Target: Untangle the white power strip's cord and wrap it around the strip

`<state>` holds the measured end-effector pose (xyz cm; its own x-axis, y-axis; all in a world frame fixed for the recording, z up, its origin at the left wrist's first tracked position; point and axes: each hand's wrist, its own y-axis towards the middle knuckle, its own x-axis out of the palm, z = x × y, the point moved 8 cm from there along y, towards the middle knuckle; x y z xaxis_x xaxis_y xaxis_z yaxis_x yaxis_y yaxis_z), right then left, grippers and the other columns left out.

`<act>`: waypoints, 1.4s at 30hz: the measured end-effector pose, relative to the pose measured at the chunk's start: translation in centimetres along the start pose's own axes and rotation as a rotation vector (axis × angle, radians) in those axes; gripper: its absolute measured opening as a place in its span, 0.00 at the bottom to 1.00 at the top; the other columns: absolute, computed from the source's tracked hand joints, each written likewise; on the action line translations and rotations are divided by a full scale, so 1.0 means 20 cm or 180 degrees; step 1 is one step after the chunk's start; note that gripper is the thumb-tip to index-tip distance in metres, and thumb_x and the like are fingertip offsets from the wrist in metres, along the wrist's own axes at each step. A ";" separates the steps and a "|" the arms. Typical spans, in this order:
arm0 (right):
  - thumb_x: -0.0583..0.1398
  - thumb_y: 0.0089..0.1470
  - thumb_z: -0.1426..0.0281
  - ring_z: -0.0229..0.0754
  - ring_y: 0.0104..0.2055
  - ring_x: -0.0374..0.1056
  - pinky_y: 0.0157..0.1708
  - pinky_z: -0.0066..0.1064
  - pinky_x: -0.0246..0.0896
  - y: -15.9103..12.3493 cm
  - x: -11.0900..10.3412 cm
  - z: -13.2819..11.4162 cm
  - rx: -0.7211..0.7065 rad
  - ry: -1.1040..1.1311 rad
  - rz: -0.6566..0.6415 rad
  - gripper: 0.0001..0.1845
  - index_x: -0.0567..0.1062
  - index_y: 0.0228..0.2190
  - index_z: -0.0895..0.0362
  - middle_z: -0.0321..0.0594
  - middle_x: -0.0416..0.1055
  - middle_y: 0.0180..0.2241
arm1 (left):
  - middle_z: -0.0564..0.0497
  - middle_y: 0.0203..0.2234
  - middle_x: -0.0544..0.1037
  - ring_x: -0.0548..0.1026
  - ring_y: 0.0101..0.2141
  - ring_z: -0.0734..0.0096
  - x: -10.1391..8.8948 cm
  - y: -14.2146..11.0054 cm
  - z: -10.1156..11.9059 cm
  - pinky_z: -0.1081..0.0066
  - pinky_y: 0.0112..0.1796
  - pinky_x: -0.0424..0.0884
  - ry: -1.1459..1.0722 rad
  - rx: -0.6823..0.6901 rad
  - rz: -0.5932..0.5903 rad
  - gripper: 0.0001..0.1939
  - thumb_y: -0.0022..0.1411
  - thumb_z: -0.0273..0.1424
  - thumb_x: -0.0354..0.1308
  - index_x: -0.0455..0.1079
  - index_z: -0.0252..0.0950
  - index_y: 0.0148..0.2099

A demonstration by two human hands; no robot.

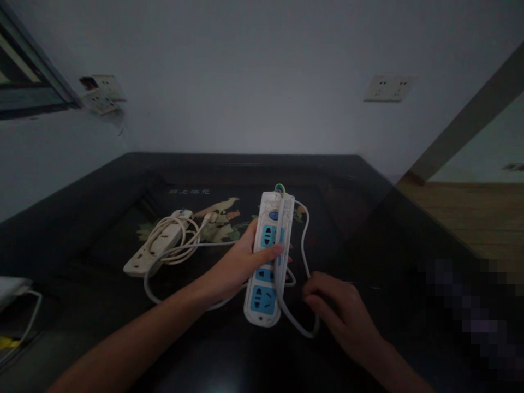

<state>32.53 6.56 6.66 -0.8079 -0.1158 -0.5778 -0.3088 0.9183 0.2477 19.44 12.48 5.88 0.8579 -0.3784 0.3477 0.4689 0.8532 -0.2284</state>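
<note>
Our left hand (pixel 249 259) grips blue-socket power strip (pixel 264 289), thumb pinning cable (pixel 280 262); our right hand (pixel 335 305) at cable loop.

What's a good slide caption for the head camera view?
Left hand grips a power strip with blue sockets; right hand pinches its pale cord.

Power strip (pixel 138 263) with coiled cord (pixel 176 262), black bird-decorated table (pixel 347 218), wall sockets (pixel 387 89), wooden floor (pixel 462 213)

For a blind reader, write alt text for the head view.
Left hand holds a power strip with blue sockets, thumb on its cord; right hand pinches it. A second strip and coiled cord lie at left on a dark table.
</note>
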 end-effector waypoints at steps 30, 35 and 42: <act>0.55 0.58 0.60 0.43 0.39 0.71 0.36 0.30 0.65 0.07 -0.13 -0.08 0.0640 -0.0055 -0.1034 0.17 0.69 0.45 0.56 0.42 0.74 0.41 | 0.45 0.56 0.67 0.62 0.58 0.58 -0.20 -0.09 0.48 0.60 0.53 0.63 0.0983 0.1953 0.0350 0.26 0.61 0.45 0.57 0.59 0.43 0.58; 0.60 0.54 0.60 0.40 0.36 0.72 0.33 0.27 0.64 0.12 -0.19 -0.16 0.0525 -0.0650 -0.1977 0.18 0.73 0.44 0.56 0.38 0.75 0.37 | 0.46 0.54 0.71 0.69 0.52 0.61 -0.04 -0.13 0.29 0.66 0.49 0.67 0.2511 0.0384 -0.1849 0.22 0.63 0.42 0.54 0.64 0.41 0.58; 0.62 0.50 0.63 0.39 0.32 0.72 0.28 0.26 0.61 0.26 -0.24 -0.19 0.0240 -0.1292 -0.2060 0.14 0.78 0.39 0.52 0.34 0.77 0.33 | 0.49 0.43 0.75 0.73 0.42 0.67 0.05 -0.11 0.05 0.72 0.41 0.69 0.2903 -0.0183 -0.2366 0.21 0.59 0.44 0.57 0.67 0.37 0.51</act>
<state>32.94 10.42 13.74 -0.2256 -0.5044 -0.8335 -0.6106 0.7399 -0.2824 19.06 10.62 7.70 0.1919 -0.9125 -0.3612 0.9059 0.3063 -0.2925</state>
